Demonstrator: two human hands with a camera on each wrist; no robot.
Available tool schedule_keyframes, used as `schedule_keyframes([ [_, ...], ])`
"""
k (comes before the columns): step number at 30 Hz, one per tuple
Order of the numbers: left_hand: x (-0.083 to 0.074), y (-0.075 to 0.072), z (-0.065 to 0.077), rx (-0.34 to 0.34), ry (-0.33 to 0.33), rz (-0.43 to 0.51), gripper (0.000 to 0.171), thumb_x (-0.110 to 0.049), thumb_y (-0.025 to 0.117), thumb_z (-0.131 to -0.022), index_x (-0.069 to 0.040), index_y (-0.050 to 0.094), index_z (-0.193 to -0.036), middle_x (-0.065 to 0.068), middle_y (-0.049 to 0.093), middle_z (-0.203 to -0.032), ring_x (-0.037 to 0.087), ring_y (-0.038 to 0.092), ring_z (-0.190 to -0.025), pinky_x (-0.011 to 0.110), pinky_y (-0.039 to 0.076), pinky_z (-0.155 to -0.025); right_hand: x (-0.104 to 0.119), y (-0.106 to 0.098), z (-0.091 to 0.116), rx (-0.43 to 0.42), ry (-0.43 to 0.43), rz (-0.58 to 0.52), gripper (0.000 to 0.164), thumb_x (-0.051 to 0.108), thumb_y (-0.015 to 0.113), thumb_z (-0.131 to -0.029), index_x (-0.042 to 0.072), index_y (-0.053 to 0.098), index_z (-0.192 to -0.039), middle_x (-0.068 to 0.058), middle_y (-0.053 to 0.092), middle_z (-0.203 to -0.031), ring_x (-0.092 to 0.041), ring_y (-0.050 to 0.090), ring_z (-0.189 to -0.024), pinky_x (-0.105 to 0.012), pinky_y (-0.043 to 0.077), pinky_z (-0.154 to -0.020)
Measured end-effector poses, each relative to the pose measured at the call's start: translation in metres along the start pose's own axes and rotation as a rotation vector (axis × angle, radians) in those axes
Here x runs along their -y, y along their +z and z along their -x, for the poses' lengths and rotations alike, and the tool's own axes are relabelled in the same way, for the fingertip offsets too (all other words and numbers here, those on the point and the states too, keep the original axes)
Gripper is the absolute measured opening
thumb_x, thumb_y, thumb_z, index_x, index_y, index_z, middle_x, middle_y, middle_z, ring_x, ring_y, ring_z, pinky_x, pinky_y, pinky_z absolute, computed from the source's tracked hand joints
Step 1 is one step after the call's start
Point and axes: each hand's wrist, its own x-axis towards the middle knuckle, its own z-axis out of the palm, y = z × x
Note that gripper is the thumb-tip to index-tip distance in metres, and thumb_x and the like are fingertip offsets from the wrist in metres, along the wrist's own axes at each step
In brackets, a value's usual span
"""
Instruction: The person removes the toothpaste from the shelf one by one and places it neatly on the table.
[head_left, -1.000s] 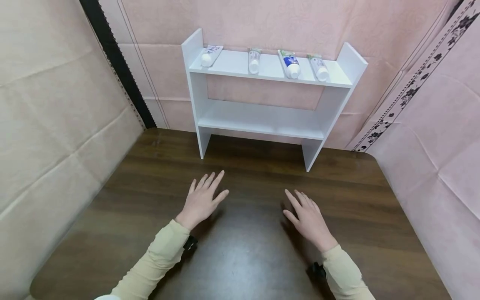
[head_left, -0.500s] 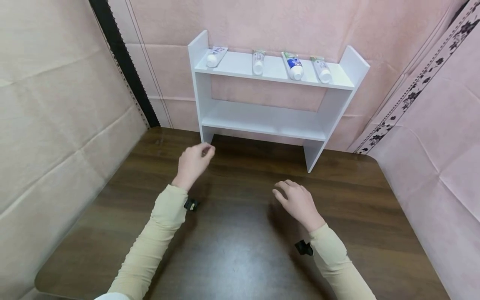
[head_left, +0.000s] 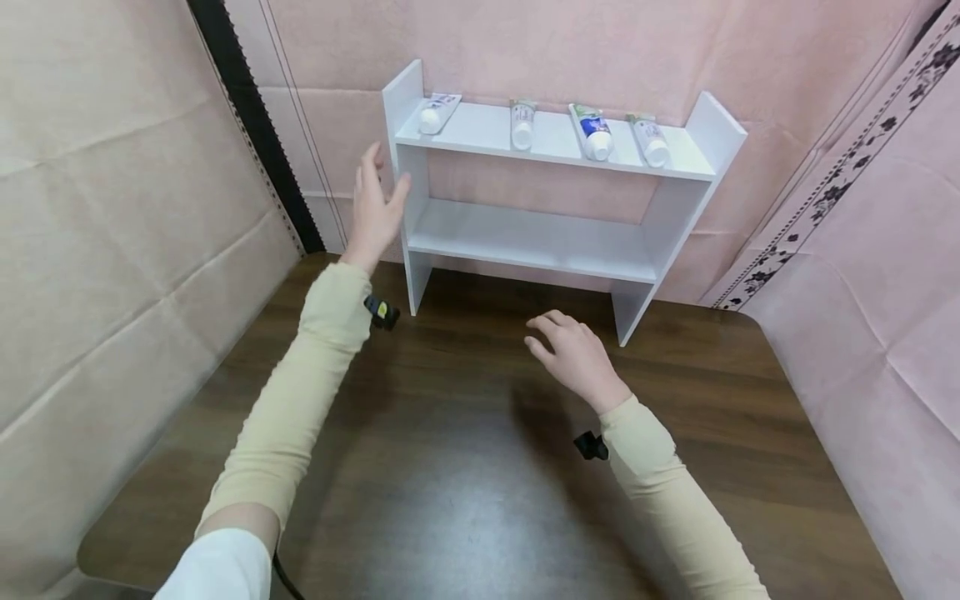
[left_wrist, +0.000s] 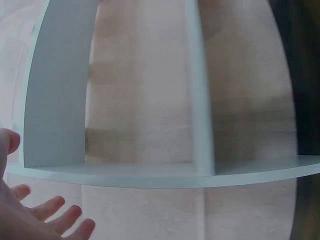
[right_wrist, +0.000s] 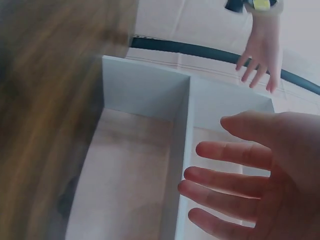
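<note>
My left hand point(head_left: 375, 208) is raised beside the left side panel of a white two-tier shelf point(head_left: 532, 240), fingers spread and holding nothing. In the left wrist view its fingers point(left_wrist: 70, 217) show near the panel edge; contact cannot be told. On the top shelf lie several squeeze tubes with white caps: a white tube point(head_left: 440, 112) at the left end, a slim tube point(head_left: 522, 125), a blue-and-green tube point(head_left: 592, 133) and a pale tube point(head_left: 648, 140) at the right. My right hand point(head_left: 576, 357) hovers over the table in front of the shelf, fingers loosely bent, holding nothing.
The shelf stands at the back of a dark wooden table point(head_left: 450, 467). Pink cloth point(head_left: 555, 50) hangs behind it, with cloth walls at the left point(head_left: 112, 208) and right point(head_left: 885, 292). A small black camera point(head_left: 382, 312) sits on the left wrist.
My left hand has risen from the table toward the shelf's upper left, its fingers curling then spreading. My right hand has moved forward and left, its fingers bending. The tubes stay in place.
</note>
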Motion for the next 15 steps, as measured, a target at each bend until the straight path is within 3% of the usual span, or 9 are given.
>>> schedule_keyframes([
  [4, -0.014, -0.002, -0.030, 0.008, -0.001, 0.097, 0.065, -0.037, 0.042, -0.101, -0.031, 0.008, -0.155, 0.006, 0.032, -0.153, 0.015, 0.036, -0.138, 0.029, 0.033, -0.113, 0.005, -0.005, -0.009, 0.030, -0.014, 0.010, 0.035, 0.028, 0.057, -0.097, 0.011, 0.062, -0.127, -0.009, 0.064, -0.125, -0.028, 0.064, -0.111, -0.047, 0.050, -0.091],
  [8, -0.027, -0.003, -0.051, 0.018, 0.000, 0.194, 0.064, -0.028, 0.040, -0.102, -0.035, 0.006, -0.155, 0.005, 0.032, -0.155, 0.015, 0.041, -0.133, 0.027, 0.037, -0.108, 0.009, -0.010, -0.018, 0.043, -0.028, 0.023, 0.035, 0.028, 0.055, -0.098, 0.012, 0.061, -0.129, -0.008, 0.063, -0.127, -0.027, 0.066, -0.107, -0.045, 0.052, -0.087],
  [11, -0.036, -0.005, -0.058, 0.000, 0.015, 0.246, 0.065, -0.018, 0.038, -0.102, -0.036, 0.006, -0.155, 0.001, 0.027, -0.158, 0.015, 0.041, -0.131, 0.025, 0.038, -0.103, 0.013, -0.016, -0.025, 0.048, -0.035, 0.032, 0.035, 0.029, 0.054, -0.099, 0.013, 0.060, -0.129, -0.008, 0.063, -0.128, -0.026, 0.066, -0.105, -0.045, 0.053, -0.084],
  [15, -0.044, -0.007, -0.058, 0.004, 0.039, 0.283, 0.068, -0.007, 0.035, -0.099, -0.034, 0.011, -0.155, -0.003, 0.024, -0.159, 0.013, 0.040, -0.129, 0.024, 0.038, -0.099, 0.017, -0.025, -0.039, 0.050, -0.048, 0.050, 0.035, 0.029, 0.053, -0.099, 0.014, 0.060, -0.129, -0.007, 0.063, -0.126, -0.025, 0.066, -0.102, -0.043, 0.054, -0.080],
])
